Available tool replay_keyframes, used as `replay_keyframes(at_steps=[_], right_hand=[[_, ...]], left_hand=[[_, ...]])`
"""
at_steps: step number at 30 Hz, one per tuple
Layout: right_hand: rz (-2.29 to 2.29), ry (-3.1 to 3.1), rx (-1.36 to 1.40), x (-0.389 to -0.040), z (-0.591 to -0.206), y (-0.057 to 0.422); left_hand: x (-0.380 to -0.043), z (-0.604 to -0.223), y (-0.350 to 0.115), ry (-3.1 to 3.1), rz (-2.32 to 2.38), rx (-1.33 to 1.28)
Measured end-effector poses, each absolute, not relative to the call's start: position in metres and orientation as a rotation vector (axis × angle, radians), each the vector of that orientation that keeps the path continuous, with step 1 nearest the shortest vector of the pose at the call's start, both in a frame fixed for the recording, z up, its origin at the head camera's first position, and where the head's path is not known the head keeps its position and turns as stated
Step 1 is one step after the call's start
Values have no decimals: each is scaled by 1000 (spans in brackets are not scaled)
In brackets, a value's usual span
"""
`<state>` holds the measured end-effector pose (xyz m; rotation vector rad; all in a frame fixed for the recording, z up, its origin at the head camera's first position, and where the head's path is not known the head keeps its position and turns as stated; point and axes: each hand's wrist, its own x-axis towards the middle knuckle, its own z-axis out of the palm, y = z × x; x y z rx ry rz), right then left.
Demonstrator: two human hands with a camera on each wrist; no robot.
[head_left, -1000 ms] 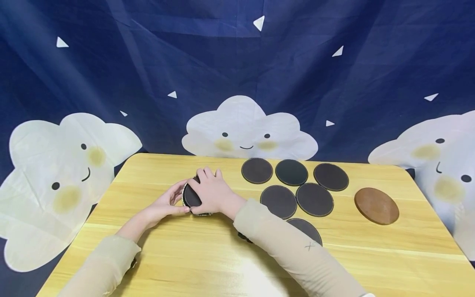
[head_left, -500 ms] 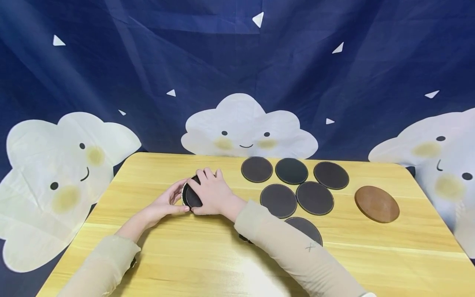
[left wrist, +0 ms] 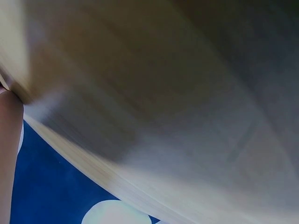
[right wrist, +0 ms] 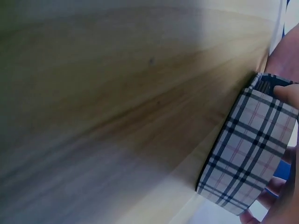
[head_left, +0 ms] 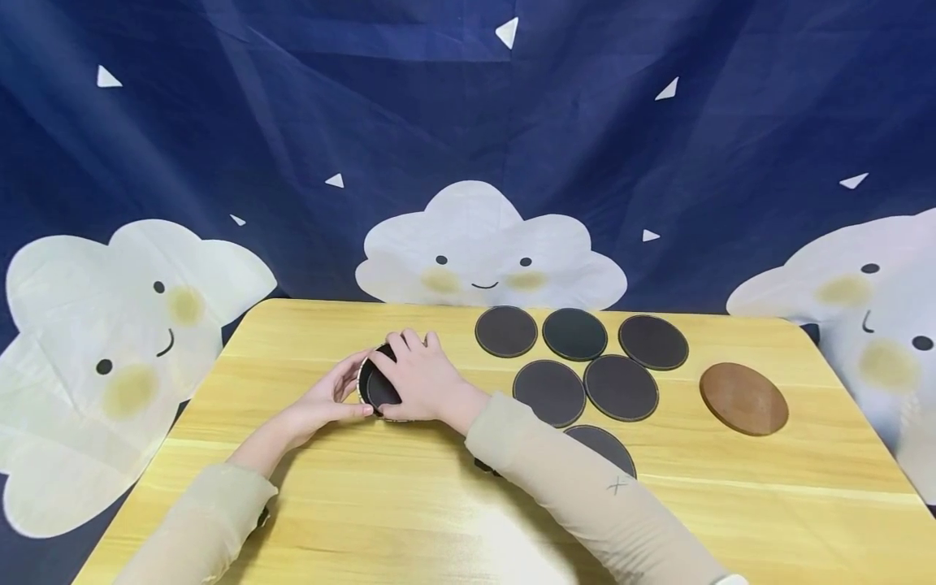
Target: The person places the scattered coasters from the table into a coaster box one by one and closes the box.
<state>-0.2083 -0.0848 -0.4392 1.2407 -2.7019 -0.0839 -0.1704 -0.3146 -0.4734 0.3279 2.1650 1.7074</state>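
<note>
In the head view, a round coaster holder (head_left: 361,395) with a plaid outer wall stands on the table, left of centre. My left hand (head_left: 329,398) curls around its left side, thumb at the near edge. Inside it lies a black coaster (head_left: 380,388), partly covered by my right hand (head_left: 424,382), which reaches over the top and grips the coaster. The right wrist view shows the holder's plaid side (right wrist: 247,149), with my right thumb (right wrist: 287,95) inside its cut-out, where several dark coaster edges show. The left wrist view shows only table and a bit of hand.
Several black round coasters (head_left: 548,393) lie flat in loose rows on the wooden table (head_left: 409,512), right of the hands. A brown round disc (head_left: 743,399) lies farther right. Behind the table hangs a blue curtain (head_left: 453,97) with cloud faces.
More of the holder's dark inner wall shows on the left as the black coaster sits lower inside. Both hands stay nearly in place, and the head view has tilted slightly.
</note>
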Motion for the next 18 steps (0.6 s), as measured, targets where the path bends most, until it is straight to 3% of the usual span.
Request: replay_keyframes(at_steps=[18], right_hand=[[33,-2750,1269,-235,-419,-47]], left_hand=[[-170,-473,-315,2155,1740,354]])
